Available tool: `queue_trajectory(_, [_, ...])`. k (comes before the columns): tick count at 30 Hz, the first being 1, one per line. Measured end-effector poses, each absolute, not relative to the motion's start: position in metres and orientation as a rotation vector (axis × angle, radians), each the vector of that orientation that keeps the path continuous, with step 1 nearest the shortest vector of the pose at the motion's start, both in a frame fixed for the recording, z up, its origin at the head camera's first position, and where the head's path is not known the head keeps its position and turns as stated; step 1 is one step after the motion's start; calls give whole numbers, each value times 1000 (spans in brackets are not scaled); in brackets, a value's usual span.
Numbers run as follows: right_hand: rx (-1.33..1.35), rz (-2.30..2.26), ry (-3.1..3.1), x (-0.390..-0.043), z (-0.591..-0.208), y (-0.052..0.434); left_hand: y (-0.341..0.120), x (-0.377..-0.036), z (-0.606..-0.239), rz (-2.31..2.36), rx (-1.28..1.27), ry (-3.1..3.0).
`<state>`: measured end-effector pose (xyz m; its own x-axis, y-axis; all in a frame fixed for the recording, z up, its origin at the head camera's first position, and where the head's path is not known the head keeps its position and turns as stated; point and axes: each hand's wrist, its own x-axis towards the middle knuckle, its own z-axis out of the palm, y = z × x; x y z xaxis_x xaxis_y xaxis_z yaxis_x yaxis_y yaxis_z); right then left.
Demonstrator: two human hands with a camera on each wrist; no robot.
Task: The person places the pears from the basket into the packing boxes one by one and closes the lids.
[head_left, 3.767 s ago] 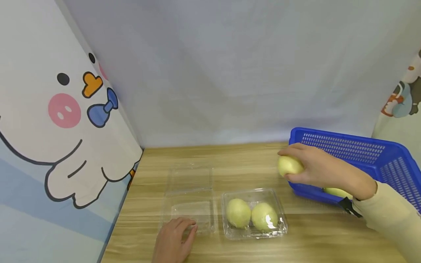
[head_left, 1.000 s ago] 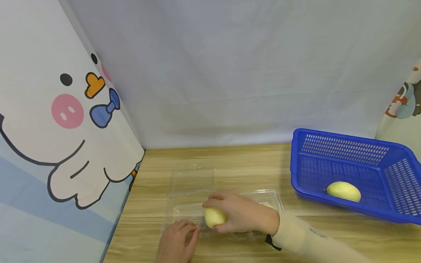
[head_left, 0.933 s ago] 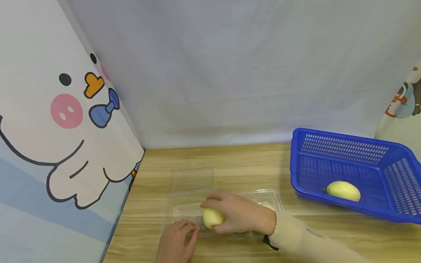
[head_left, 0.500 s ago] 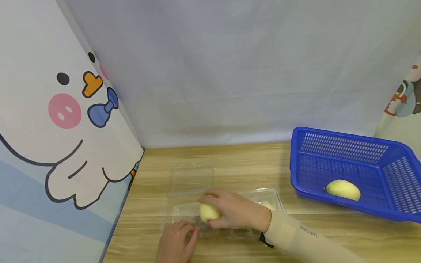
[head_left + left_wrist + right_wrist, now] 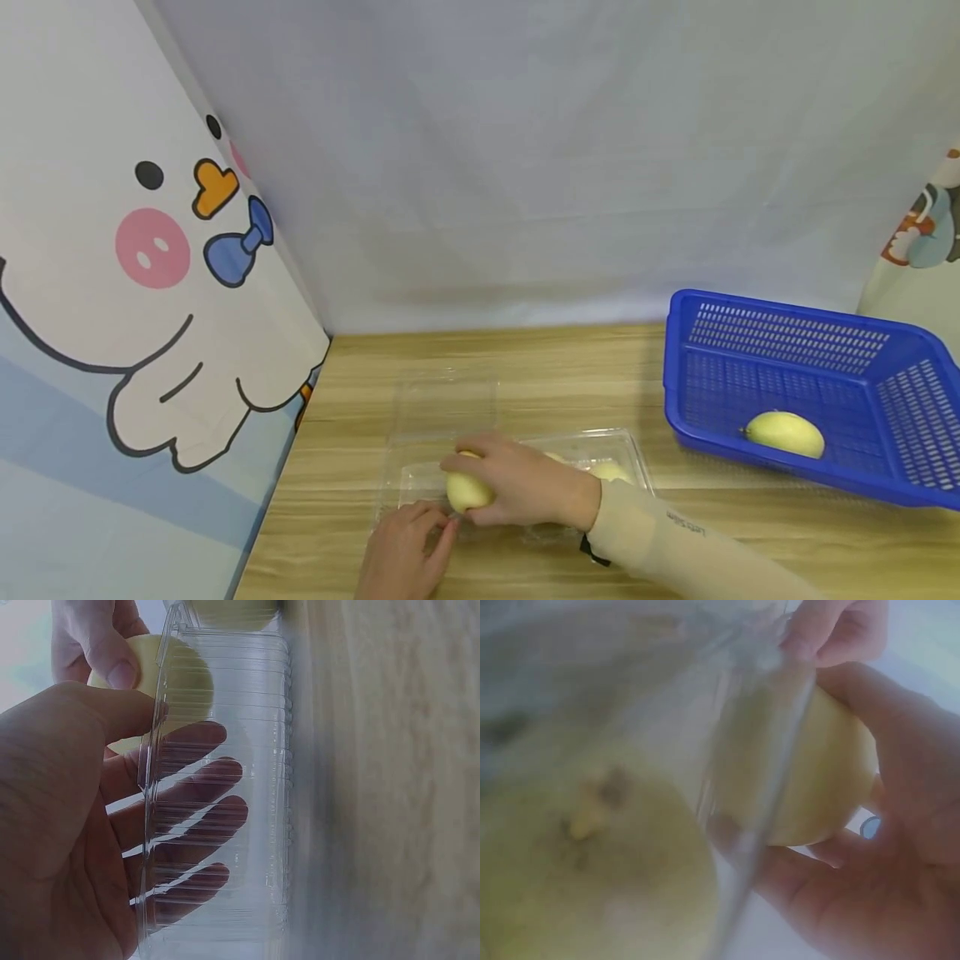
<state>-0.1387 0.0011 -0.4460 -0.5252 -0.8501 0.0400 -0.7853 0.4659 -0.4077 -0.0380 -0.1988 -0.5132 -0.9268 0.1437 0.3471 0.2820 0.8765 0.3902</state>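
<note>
My right hand (image 5: 517, 483) grips a small pale yellow melon (image 5: 467, 493) low over the left clear plastic box (image 5: 420, 481), thumb and fingers round its sides. In the left wrist view this melon (image 5: 187, 679) shows partly through the box's ridged wall. My left hand (image 5: 405, 548) holds the near side of the same box; its thumb lies at the rim, and the fingers show through the plastic. Behind the box its hinged lid (image 5: 446, 404) lies folded back. A second clear box (image 5: 633, 450) stands under my right forearm, with melons (image 5: 609, 470) partly hidden inside.
A blue perforated basket (image 5: 787, 312) stands at the right of the wooden table (image 5: 570, 367), holding one melon (image 5: 785, 434). A grey-white cloth (image 5: 525, 167) hangs behind the table. A cartoon-print sheet (image 5: 82, 333) borders the left edge.
My right hand has carried the melon from beside the basket to the left box, and over the last second it moves slightly further left. The left hand stays almost still at the box.
</note>
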Motion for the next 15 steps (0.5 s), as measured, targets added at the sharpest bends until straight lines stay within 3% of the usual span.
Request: queue_trajectory(15, [-1505, -346, 2610, -132, -456, -8, -199, -37, -512, -688, -286, -2821])
